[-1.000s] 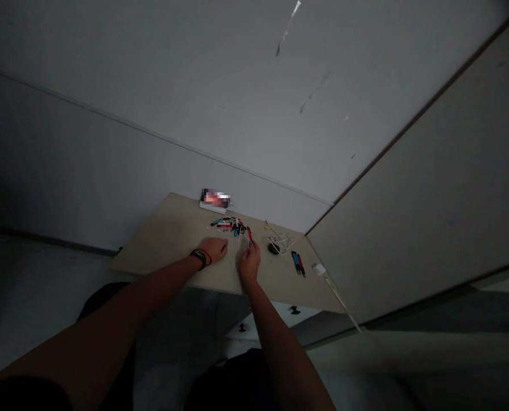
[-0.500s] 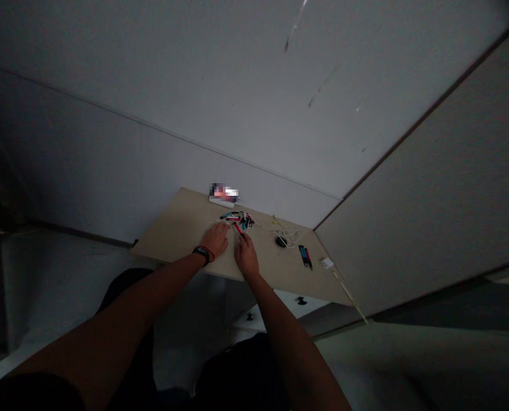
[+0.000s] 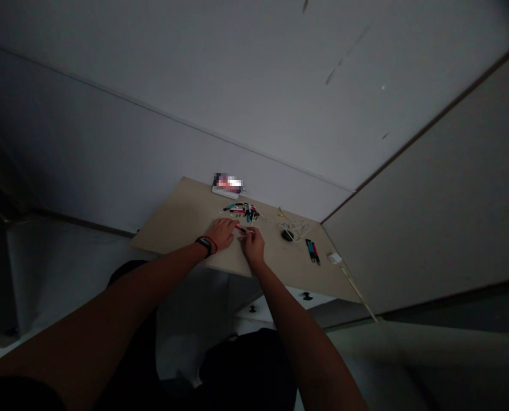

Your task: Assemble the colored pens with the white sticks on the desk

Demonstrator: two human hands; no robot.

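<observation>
The left hand (image 3: 220,233) rests flat on the surface (image 3: 172,220), fingers loosely together, just beside the right hand (image 3: 252,245), whose fingers (image 3: 247,233) clamp a red-tipped wire (image 3: 239,229). Beyond lie a wire heap (image 3: 241,212), a white cable (image 3: 296,231) and two markers (image 3: 312,252).

Head-worn camera, facing forward, down

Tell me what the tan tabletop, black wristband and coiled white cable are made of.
The pale tan tabletop looks like matte wood board: flat, even, straight-cut edge. The black wristband looks like dull rubbery plastic, though it is too small to be sure. The coiled white cable looks plastic-sheathed, given its smooth, soft loops.
</observation>
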